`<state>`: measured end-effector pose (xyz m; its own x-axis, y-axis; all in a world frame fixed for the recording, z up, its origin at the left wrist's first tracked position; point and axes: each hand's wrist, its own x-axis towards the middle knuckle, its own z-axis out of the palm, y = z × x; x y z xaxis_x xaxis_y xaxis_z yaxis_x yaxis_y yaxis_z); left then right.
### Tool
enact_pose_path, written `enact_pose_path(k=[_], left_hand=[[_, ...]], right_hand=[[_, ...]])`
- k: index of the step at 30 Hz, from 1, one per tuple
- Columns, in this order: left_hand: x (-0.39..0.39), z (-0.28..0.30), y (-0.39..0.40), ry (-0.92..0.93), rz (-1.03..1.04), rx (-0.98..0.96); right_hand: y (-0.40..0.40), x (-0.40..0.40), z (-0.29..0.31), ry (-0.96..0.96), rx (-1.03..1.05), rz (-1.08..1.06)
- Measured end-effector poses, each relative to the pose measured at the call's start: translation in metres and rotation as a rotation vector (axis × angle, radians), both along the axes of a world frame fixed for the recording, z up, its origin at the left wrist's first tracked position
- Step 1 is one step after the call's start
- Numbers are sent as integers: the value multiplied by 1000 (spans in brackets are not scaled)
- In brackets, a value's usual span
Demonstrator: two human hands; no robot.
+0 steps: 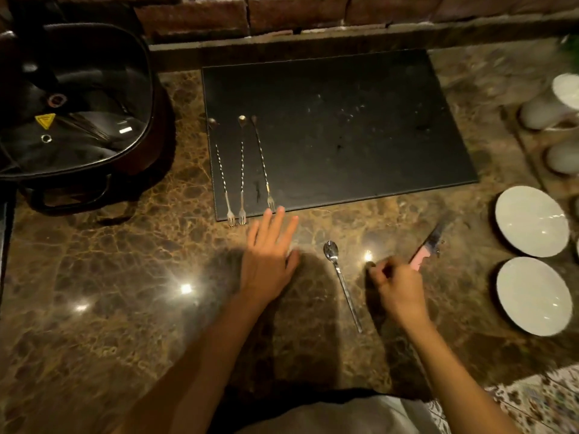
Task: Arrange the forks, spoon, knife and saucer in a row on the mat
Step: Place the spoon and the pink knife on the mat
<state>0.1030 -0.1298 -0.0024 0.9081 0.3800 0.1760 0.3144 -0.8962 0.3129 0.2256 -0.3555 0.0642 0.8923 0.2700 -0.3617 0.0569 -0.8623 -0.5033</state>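
A black mat (344, 126) lies on the marble counter. Three long twisted forks rest side by side on its left part, tines toward me: the first fork (221, 170), the second fork (242, 170), the third fork (262, 164). My left hand (269, 255) is spread flat, fingertips just below the third fork's tines. A spoon (340, 277) lies on the counter in front of the mat. My right hand (396, 285) is curled and blurred between the spoon and a pink-handled knife (427, 245); I see nothing in its fingers. Two white saucers, one (531, 221) behind the other (534, 296), sit at the right.
A dark electric pot with a glass lid (72, 108) stands at the far left. White cups (545, 111) on a tray crowd the right edge. A brick wall (297, 14) runs behind the mat. Patterned floor (532, 399) shows at the bottom right.
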Motion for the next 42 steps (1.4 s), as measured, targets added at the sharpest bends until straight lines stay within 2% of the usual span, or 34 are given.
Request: enact_pose_path(k=[3,8,31,38,42], left_hand=[[7,-10,-19,143,-90,11],[11,-16,-20,282,-70,60],[9,-9,-22,270,-64,44],[10,-8,-22,280,-56,40],[10,-7,-22,280,-52,35]], right_hand=[[19,-27,-15,90,-36,144],[27,-32,-26,133,-76,165],[54,-1,-22,95,-77,281],[103,50,0,106,164,218],[151,103,7,126,185,213]])
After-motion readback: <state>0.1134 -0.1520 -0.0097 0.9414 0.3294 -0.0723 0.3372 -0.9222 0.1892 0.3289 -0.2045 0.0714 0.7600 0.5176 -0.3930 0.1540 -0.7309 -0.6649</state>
